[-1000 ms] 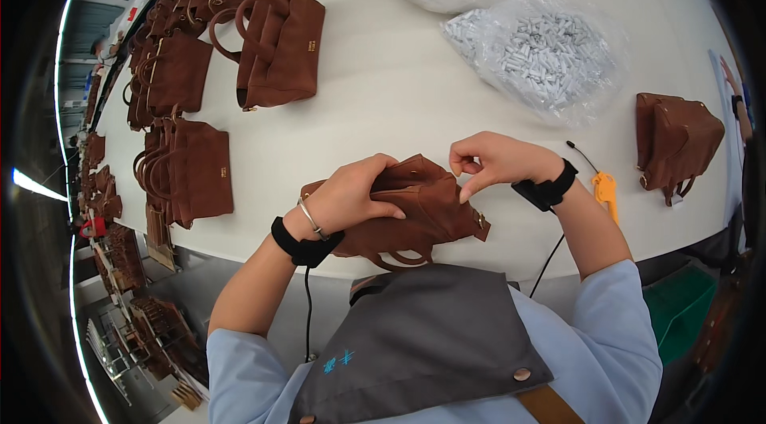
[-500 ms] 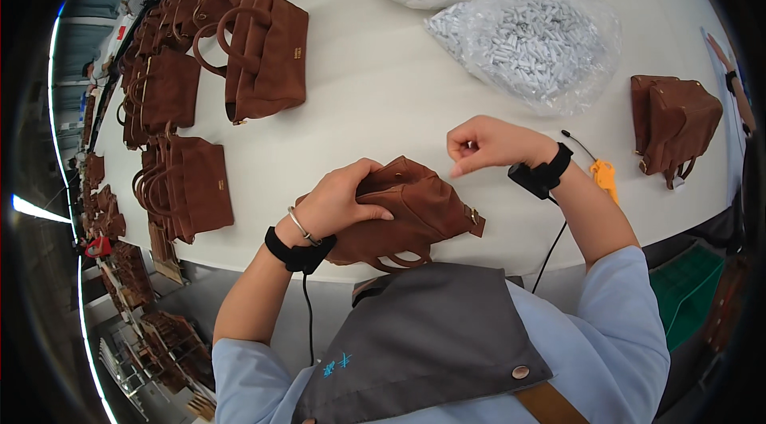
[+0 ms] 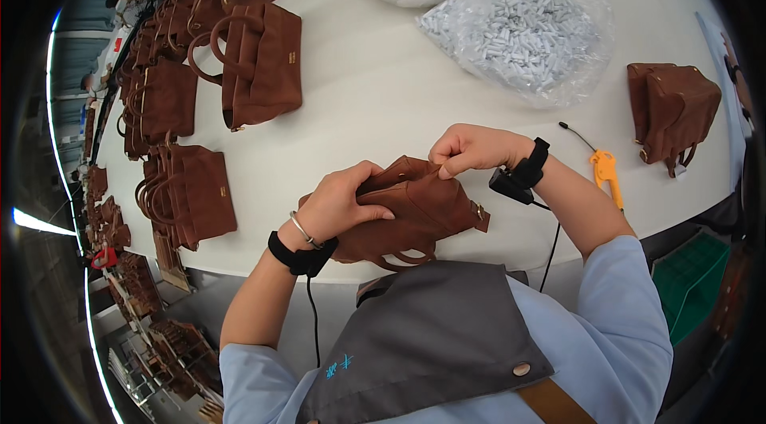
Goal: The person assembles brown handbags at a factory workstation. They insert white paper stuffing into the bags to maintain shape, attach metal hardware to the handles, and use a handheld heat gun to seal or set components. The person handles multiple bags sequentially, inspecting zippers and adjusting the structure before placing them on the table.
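Left hand [image 3: 339, 202] curved, right hand [image 3: 476, 148] closely pinched, bare forearms [image 3: 259, 306] angled inward.

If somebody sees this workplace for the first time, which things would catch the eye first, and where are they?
Probably first the brown handbag at the near edge of the table, held by the left hand, with the right hand's fingertips at its rim. Then perhaps the clear plastic bag of small pale pieces, farther back, and the similar brown bags crowded along the left.

place: bag workshop | rows of brown handbags [image 3: 275, 65] | long white worktable [image 3: 359, 105] | strip lights [image 3: 43, 221]
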The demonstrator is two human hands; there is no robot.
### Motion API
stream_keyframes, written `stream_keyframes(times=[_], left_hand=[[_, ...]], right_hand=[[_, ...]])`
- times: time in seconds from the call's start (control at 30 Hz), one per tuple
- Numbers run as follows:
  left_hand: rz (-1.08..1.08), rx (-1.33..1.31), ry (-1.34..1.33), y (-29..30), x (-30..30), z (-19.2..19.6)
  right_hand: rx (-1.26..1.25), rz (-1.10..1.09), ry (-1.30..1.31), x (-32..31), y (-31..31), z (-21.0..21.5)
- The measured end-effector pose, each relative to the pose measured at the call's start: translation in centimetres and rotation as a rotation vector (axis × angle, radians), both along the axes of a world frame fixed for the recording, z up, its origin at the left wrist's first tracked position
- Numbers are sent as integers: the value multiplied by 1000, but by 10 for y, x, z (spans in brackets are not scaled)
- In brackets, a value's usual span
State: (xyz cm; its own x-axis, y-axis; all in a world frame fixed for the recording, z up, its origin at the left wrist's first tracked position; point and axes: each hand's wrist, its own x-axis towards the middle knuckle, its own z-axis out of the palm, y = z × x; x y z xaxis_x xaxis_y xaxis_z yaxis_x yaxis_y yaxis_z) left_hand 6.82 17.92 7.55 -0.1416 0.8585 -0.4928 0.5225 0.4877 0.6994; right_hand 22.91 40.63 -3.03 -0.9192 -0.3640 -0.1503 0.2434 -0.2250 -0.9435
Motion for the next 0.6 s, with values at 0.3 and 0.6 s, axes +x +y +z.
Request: stream_keyframes(times=[0.3, 0.6], left_hand=[[105, 114, -79, -1, -1, -3], [-115, 212, 75, 2, -4, -9]], right_hand=[[343, -235, 166, 13, 6, 5], [231, -113, 214, 10, 1, -5]])
